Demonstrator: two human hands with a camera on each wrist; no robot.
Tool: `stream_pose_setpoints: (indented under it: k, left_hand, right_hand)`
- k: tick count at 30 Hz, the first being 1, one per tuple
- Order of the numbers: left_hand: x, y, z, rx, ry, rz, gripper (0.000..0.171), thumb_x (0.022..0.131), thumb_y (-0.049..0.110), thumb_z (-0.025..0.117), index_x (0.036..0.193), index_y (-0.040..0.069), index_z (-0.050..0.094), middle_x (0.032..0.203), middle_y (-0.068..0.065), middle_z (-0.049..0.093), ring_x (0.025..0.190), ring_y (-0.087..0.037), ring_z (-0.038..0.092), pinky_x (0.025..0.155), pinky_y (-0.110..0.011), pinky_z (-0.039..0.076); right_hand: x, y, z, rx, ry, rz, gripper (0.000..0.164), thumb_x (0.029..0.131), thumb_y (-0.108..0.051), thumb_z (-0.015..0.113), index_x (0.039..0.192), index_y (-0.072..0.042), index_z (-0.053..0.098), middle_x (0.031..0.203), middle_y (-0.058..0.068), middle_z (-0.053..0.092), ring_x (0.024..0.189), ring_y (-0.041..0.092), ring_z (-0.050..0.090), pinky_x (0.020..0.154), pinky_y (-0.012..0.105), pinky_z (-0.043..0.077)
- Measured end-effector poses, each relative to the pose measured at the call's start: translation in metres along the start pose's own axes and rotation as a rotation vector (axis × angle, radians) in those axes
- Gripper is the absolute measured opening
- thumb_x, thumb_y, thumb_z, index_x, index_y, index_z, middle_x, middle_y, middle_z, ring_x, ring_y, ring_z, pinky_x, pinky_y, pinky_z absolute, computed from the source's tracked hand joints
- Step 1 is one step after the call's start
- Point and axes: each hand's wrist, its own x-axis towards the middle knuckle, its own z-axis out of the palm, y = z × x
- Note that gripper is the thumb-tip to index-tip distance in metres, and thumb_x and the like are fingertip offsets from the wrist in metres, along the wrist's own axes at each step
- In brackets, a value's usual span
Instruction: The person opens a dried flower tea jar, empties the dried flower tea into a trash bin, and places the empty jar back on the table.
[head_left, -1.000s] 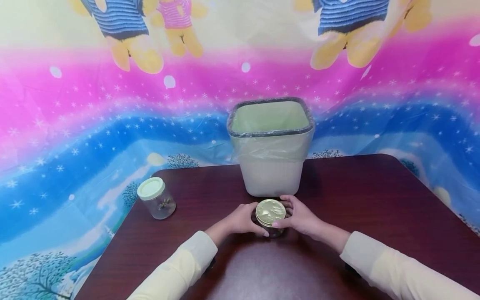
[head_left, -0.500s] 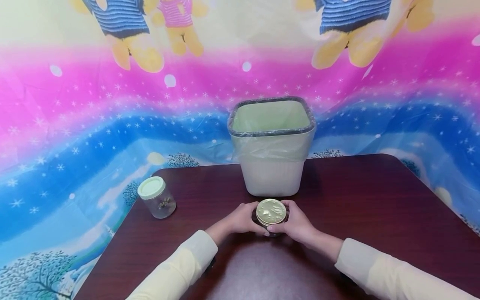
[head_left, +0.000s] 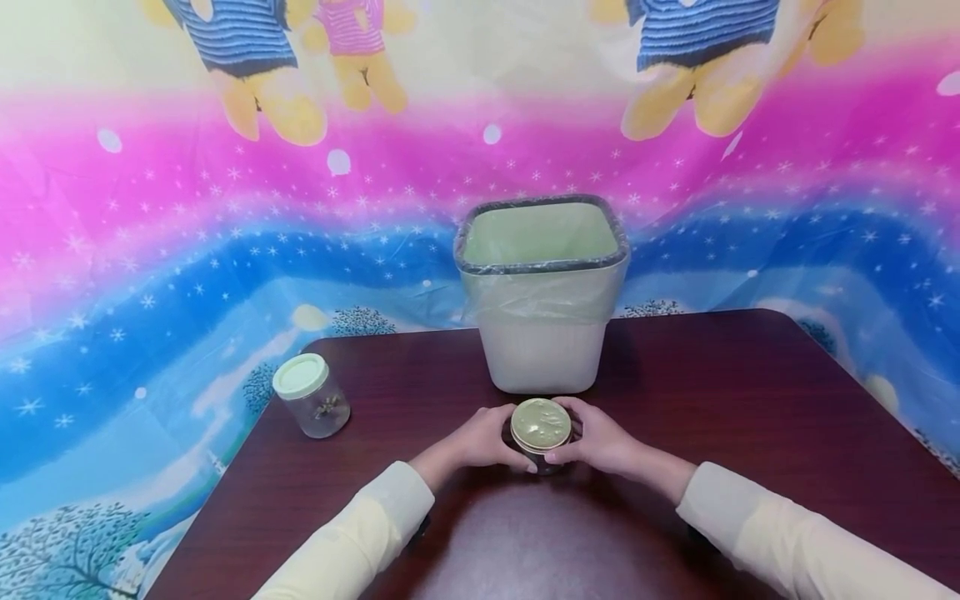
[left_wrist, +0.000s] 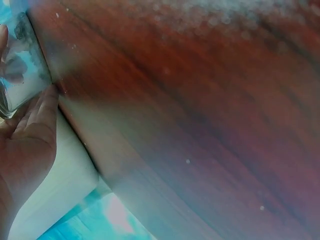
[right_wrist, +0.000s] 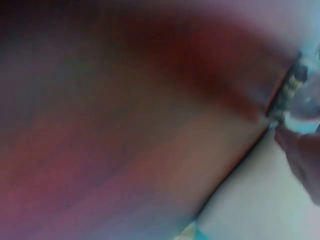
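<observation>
In the head view a clear jar (head_left: 542, 435) with a shiny, crinkled gold top stands upright on the table, in front of the bin. My left hand (head_left: 486, 437) grips its left side, thumb across the front. From the right, my right hand (head_left: 600, 437) holds the jar near its rim, with the thumb at the front and the fingers behind. The left wrist view shows the jar's glass (left_wrist: 27, 75) beside my left hand (left_wrist: 30, 145). Dark bits show through the glass (right_wrist: 290, 92) in the blurred right wrist view, close to my right hand (right_wrist: 302, 155).
A white bin (head_left: 543, 342) with a clear liner over its grey rim stands right behind the jar. Another clear jar (head_left: 318, 408), with a pale green lid and some dark contents, is at the left edge of the dark wooden table (head_left: 720, 400). A printed cloth (head_left: 150, 250) hangs behind.
My right hand has turned about the jar's top: its spread fingers closed in around the rim, then the hand shifted slightly back right. Left hand and jar stay nearly in place.
</observation>
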Motion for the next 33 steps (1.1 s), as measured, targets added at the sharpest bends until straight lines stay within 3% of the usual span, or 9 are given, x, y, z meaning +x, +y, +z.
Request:
stream_pose_setpoints:
  k: [9, 17, 26, 33]
  left_hand:
    - [-0.001, -0.001, 0.0, 0.018, -0.003, -0.002, 0.071, 0.061, 0.045, 0.09, 0.12, 0.017, 0.061, 0.105, 0.013, 0.065, 0.099, -0.005, 0.058, 0.088, -0.024, 0.046]
    - [-0.001, -0.001, 0.0, 0.009, -0.004, -0.003, 0.071, 0.061, 0.045, 0.091, 0.118, 0.016, 0.061, 0.104, 0.012, 0.065, 0.097, -0.005, 0.059, 0.086, -0.023, 0.046]
    - [0.001, 0.0, -0.001, -0.014, -0.001, 0.002, 0.071, 0.061, 0.043, 0.092, 0.118, 0.016, 0.061, 0.104, 0.012, 0.065, 0.097, -0.003, 0.059, 0.086, -0.022, 0.046]
    - [0.0, 0.0, -0.001, -0.016, -0.009, -0.008, 0.071, 0.061, 0.043, 0.091, 0.119, 0.015, 0.061, 0.104, 0.012, 0.065, 0.096, -0.003, 0.059, 0.086, -0.022, 0.046]
  right_hand:
    - [0.012, 0.001, -0.022, 0.009, -0.25, -0.014, 0.082, 0.077, 0.001, 0.08, 0.142, 0.012, 0.03, 0.135, 0.025, 0.049, 0.125, 0.039, 0.047, 0.092, 0.03, 0.047]
    - [0.021, 0.003, -0.031, 0.063, -0.365, -0.004, 0.083, 0.077, 0.005, 0.077, 0.143, 0.011, 0.028, 0.136, 0.024, 0.047, 0.124, 0.035, 0.049, 0.094, 0.031, 0.047]
    - [0.019, 0.003, -0.03, 0.128, -0.304, 0.048, 0.095, 0.075, 0.003, 0.08, 0.147, 0.011, 0.018, 0.145, 0.029, 0.035, 0.129, 0.039, 0.042, 0.091, 0.032, 0.049]
    - [0.008, -0.001, -0.018, 0.108, -0.124, 0.033, 0.091, 0.075, -0.003, 0.082, 0.143, 0.014, 0.024, 0.14, 0.032, 0.041, 0.129, 0.045, 0.04, 0.096, 0.036, 0.046]
